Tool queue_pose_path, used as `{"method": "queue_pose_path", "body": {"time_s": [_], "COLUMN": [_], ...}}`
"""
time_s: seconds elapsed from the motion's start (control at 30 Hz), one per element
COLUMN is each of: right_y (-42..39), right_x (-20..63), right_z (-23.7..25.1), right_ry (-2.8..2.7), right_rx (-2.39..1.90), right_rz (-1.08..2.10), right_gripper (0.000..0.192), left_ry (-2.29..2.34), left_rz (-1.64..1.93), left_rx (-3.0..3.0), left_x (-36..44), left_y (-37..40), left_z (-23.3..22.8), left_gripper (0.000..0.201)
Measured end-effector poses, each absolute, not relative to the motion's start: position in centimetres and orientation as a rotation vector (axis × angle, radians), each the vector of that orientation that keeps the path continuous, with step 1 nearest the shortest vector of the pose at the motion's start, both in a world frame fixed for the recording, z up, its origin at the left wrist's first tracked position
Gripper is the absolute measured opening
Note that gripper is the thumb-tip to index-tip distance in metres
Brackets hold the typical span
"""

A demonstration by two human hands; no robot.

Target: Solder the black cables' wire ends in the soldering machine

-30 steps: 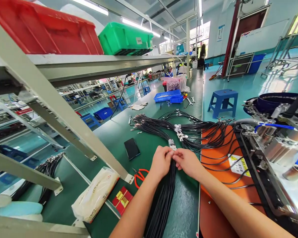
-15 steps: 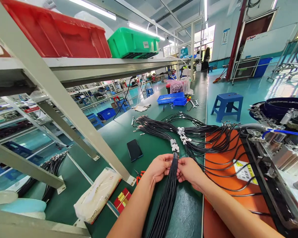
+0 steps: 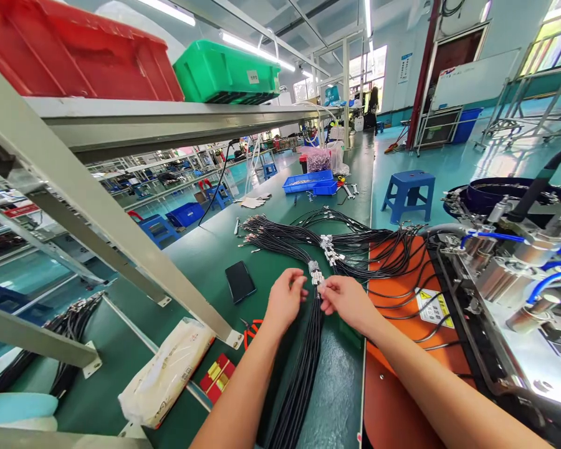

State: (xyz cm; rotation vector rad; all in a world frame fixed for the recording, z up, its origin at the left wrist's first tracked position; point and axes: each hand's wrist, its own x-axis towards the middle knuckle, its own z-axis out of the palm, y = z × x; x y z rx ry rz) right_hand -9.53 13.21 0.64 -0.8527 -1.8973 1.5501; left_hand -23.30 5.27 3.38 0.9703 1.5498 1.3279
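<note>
At the far left, a loose sheaf of black cables with metal ends (image 3: 70,324) hangs below the grey steel shelf frame (image 3: 98,212), which carries a red plastic crate (image 3: 75,56) and a green plastic crate (image 3: 224,72) on its top board. On the green bench mat (image 3: 206,249) beneath it lie a white plastic-wrapped packet (image 3: 166,371), a small red and yellow carton (image 3: 217,377), a pair of orange-handled scissors (image 3: 250,330) and a black smartphone lying face up (image 3: 240,281).

The left hand (image 3: 285,299) sits just left of the long bundle of black cables with silver metal connectors (image 3: 308,355), its fingers curled loosely inward with the tips near the bundle's connector end; whether they actually grip any cable cannot be told. The bundle runs from the bottom edge of the view up between the 2 hands, lying along the mat. The right hand (image 3: 346,299) is just right of it, thumb and forefinger pinched closed on the silver connectors at the bundle's top.

Beyond the hands, a spread heap of black cables (image 3: 308,240) fans across the mat and onto an orange mat with a yellow warning label (image 3: 402,299). Farther back stand a shallow blue plastic tray (image 3: 308,182) and a blue plastic stool (image 3: 409,190). At the far right is a metal machine with blue air hoses (image 3: 518,268).
</note>
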Motion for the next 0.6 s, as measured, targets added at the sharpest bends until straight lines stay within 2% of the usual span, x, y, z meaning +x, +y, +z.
{"method": "queue_pose_path", "body": {"time_s": [0.1,0.2,0.33,0.43,0.6], "right_y": [13.6,13.6,12.3,11.4,11.9], "right_x": [-9.7,-9.8,-10.1,-10.4,-10.2], "right_z": [0.4,0.2,0.0,-0.1,-0.3], "right_ry": [-1.754,-1.647,-1.687,-1.716,-1.743], "right_rx": [-0.879,-1.016,-1.131,-1.131,-1.186], "right_rz": [1.592,1.631,1.886,1.996,2.003], "right_gripper": [0.019,0.02,0.029,0.031,0.028], "left_ry": [1.418,1.266,1.192,1.207,1.4], "left_rz": [1.167,1.097,1.121,1.119,1.158], "left_rx": [0.86,0.818,0.802,0.79,0.815], "left_x": [-23.9,-24.1,-24.0,-24.0,-24.2], "left_y": [5.0,4.8,4.7,4.7,5.1], "left_z": [2.5,2.2,2.4,2.3,2.0], "left_gripper": [0.019,0.027,0.038,0.037,0.027]}}
